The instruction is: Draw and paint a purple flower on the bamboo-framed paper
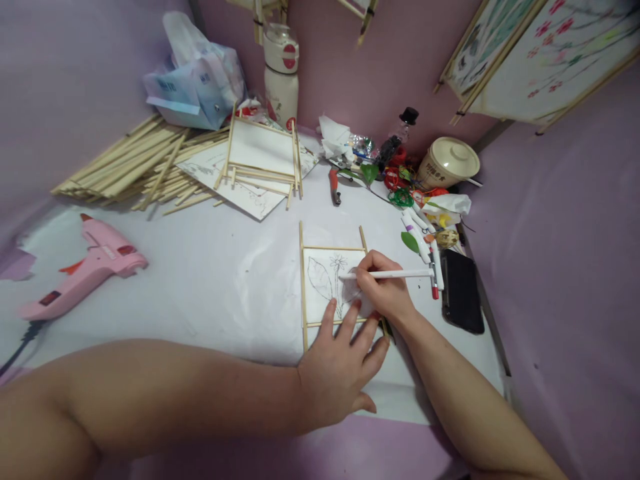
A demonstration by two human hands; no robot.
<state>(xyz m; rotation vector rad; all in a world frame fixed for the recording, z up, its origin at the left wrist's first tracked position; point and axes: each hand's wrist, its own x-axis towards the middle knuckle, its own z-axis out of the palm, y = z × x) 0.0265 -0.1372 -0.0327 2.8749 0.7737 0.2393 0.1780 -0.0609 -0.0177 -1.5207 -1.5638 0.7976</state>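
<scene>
Grips a slim white pen [400, 274] in the right hand [384, 285], a little right of centre in the frame, pinched between thumb and fingers, with the tip pointing left at a flower drawing [339, 263] on white paper [315, 310]. Rests the left hand [340, 373] at lower centre, opened out and grasping nothing, fingers spread over the lower edge of the paper and of the surrounding stick frame [303, 293]. Shows on that paper, left of the flower, a large leaf outline [320, 279]. Has at the left of the frame a pink glue gun [107, 257] lying on its side, and at upper left a pile of wooden sticks [120, 163] near a tissue pack [200, 93]. Includes at upper centre a white bottle [281, 87] behind a second stick frame [263, 167]. Has, right of centre, a red-handled tool [334, 183], white markers [416, 237] and a green leaf [410, 242], with a black phone [463, 293] farther right and a lidded tub [450, 167] above.
</scene>
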